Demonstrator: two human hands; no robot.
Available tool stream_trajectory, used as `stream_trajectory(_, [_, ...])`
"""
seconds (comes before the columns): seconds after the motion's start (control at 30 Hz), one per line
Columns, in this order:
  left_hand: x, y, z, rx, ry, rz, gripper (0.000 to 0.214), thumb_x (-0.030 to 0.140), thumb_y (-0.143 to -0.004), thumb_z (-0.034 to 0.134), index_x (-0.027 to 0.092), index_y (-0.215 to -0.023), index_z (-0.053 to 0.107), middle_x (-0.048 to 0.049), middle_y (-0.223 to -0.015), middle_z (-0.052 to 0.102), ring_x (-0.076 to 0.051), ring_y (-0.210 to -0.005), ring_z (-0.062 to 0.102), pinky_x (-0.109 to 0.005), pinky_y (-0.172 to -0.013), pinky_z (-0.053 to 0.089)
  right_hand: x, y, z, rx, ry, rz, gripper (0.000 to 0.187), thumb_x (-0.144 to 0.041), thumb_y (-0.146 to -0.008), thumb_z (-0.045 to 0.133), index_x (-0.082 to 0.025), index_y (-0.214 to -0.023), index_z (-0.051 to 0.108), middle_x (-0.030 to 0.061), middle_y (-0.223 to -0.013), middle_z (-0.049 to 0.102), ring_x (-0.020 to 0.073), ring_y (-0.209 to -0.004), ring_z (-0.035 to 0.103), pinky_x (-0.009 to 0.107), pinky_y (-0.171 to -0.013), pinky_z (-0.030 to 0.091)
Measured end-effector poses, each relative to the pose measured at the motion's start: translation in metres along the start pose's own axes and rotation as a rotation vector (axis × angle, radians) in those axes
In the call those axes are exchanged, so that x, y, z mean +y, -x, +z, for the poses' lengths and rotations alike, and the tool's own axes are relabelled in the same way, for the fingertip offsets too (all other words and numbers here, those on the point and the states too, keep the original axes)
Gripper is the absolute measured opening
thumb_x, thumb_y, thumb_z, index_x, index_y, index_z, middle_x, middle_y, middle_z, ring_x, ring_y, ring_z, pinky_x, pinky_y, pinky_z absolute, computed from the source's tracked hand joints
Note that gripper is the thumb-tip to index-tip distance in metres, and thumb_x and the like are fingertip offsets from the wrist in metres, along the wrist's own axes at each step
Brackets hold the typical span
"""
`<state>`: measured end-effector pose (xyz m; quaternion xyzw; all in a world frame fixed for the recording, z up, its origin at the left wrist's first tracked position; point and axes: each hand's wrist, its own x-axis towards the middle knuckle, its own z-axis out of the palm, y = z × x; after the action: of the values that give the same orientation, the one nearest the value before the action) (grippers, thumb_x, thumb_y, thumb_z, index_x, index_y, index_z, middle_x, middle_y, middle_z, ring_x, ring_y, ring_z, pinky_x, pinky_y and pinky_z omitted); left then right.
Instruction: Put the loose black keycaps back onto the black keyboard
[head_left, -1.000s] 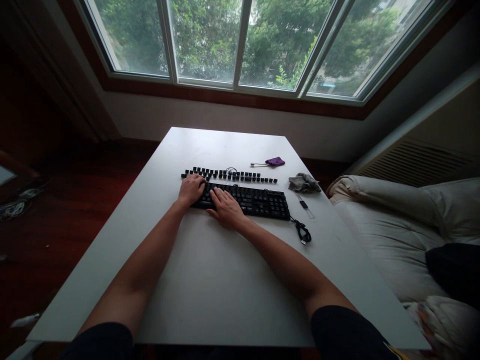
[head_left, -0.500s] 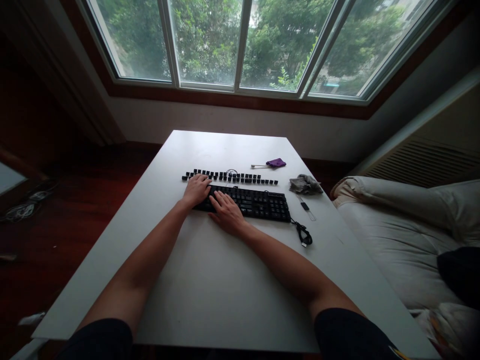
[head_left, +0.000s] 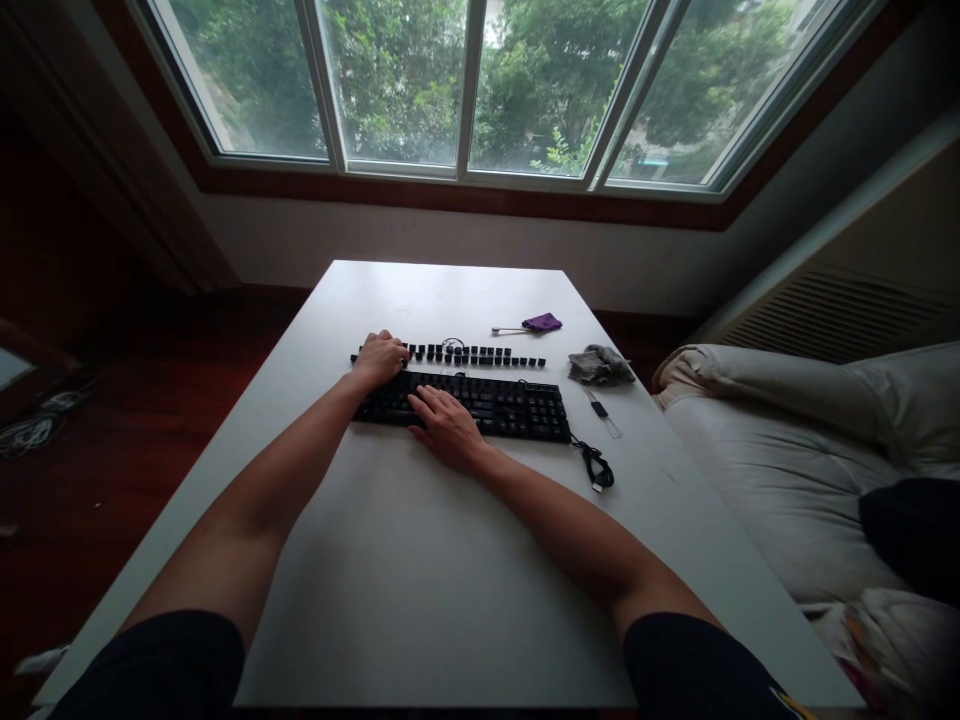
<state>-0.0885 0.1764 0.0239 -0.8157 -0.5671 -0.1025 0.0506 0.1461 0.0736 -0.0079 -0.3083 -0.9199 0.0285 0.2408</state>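
Note:
A black keyboard (head_left: 510, 408) lies on the white table (head_left: 420, 580). Beyond it, loose black keycaps (head_left: 480, 356) stand in two rows. My left hand (head_left: 380, 360) is at the left end of these rows, its fingers bent down and closed at a dark keycap (head_left: 403, 361); the thumb is hidden. My right hand (head_left: 448, 425) lies open, fingers stretched over the keyboard's near middle keys and its palm edge by the table.
At the right are a coiled USB cable (head_left: 595, 467), a small wire tool with a black handle (head_left: 601, 409), a grey crumpled cloth (head_left: 601, 366) and a purple cloth (head_left: 541, 322) with a thin stick (head_left: 508, 330). A sofa (head_left: 757, 460) stands right of the table.
My left hand has moved from the keyboard's upper left edge to the keycap rows, its fingers curling. My right hand stays on the keyboard. The whole view has shifted slightly.

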Motion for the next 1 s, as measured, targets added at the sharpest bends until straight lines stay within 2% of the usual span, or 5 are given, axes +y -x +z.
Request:
stream_trajectory(0.27, [-0.005, -0.009, 0.002, -0.059, -0.015, 0.022, 0.021, 0.028, -0.085, 0.060, 0.028, -0.093, 0.079, -0.0092, -0.104, 0.074, -0.032, -0.110, 0.052, -0.047, -0.095, 0.034, 0.001, 0.001, 0.001, 0.014, -0.006, -0.003, 0.054, -0.041, -0.099, 0.057, -0.016, -0.147, 0.052, 0.0166, -0.153, 0.049, 0.0296, -0.145, 0.042, 0.047, -0.121, 0.034])
stream_trajectory(0.63, [0.000, -0.009, 0.013, -0.031, -0.028, 0.000, 0.028, 0.029, -0.089, 0.053, 0.029, -0.099, 0.079, -0.0082, -0.103, 0.075, -0.031, -0.106, 0.056, -0.047, -0.094, 0.033, 0.001, 0.001, 0.002, 0.016, 0.001, -0.007, 0.054, -0.041, -0.099, 0.058, -0.017, -0.146, 0.053, 0.0161, -0.152, 0.050, 0.0300, -0.144, 0.042, 0.048, -0.120, 0.034])
stream_trajectory(0.87, [0.000, -0.012, 0.007, -0.081, -0.004, 0.016, 0.022, 0.035, -0.086, 0.060, 0.031, -0.093, 0.080, -0.0069, -0.101, 0.075, -0.031, -0.108, 0.054, -0.048, -0.096, 0.031, 0.001, 0.001, -0.001, 0.004, 0.002, -0.008, 0.053, -0.040, -0.098, 0.059, -0.017, -0.146, 0.053, 0.0161, -0.153, 0.050, 0.0300, -0.145, 0.042, 0.048, -0.121, 0.034])
stream_trajectory(1.0, [0.005, -0.012, 0.003, -0.037, 0.012, -0.019, 0.021, 0.035, -0.087, 0.061, 0.029, -0.095, 0.079, -0.0070, -0.108, 0.075, -0.031, -0.110, 0.054, -0.047, -0.097, 0.033, 0.001, 0.001, -0.002, 0.001, -0.018, 0.000, 0.053, -0.038, -0.098, 0.060, -0.018, -0.146, 0.053, 0.0160, -0.152, 0.050, 0.0296, -0.144, 0.042, 0.048, -0.120, 0.035])
